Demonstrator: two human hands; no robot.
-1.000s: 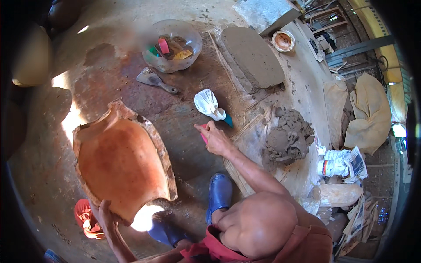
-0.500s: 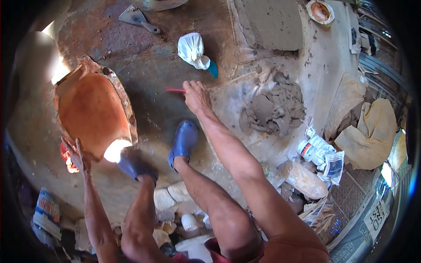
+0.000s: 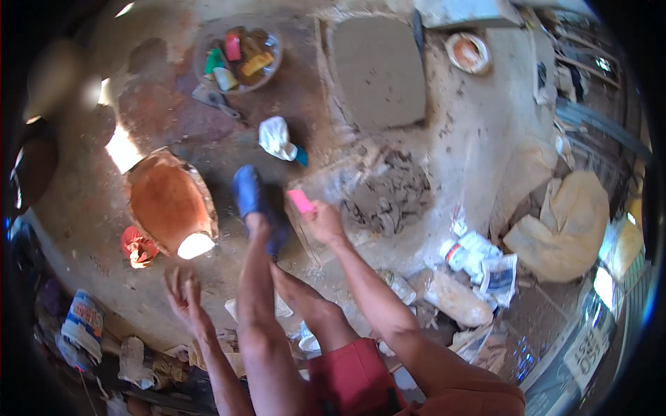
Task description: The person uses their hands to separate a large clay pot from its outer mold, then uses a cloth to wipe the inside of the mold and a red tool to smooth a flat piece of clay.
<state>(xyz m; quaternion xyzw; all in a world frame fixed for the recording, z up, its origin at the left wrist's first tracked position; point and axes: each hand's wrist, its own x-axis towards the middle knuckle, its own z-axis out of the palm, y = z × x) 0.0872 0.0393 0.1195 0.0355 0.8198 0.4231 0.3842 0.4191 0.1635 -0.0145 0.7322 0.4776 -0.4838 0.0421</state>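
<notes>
My right hand [image 3: 326, 220] grips a flat pink scraper [image 3: 301, 201] and holds it over the floor, just left of a heap of soft grey clay [image 3: 392, 191]. My left hand [image 3: 186, 298] is empty with its fingers apart, in the air on the near side of a hollow orange-brown mould [image 3: 165, 197] with a rough, chipped rim. Beside that mould, to its left, is a crumpled red cloth or bag [image 3: 139, 246]. A white tied bundle [image 3: 276, 139] with a teal end lies beyond my feet.
Far ahead are a basin [image 3: 276, 73] of colourful tools, a putty knife [image 3: 216, 100], a flat grey clay slab [image 3: 378, 73] and a small whitish bowl [image 3: 469, 53]. Beige sheeting [image 3: 562, 225], a wrapped bundle [image 3: 454, 298] and newspaper scraps [image 3: 498, 277] crowd the right.
The view has shifted, showing more of the far floor. My legs now cross in the picture. My left hand has drawn back from the mould; the scraper has turned to show its flat face.
</notes>
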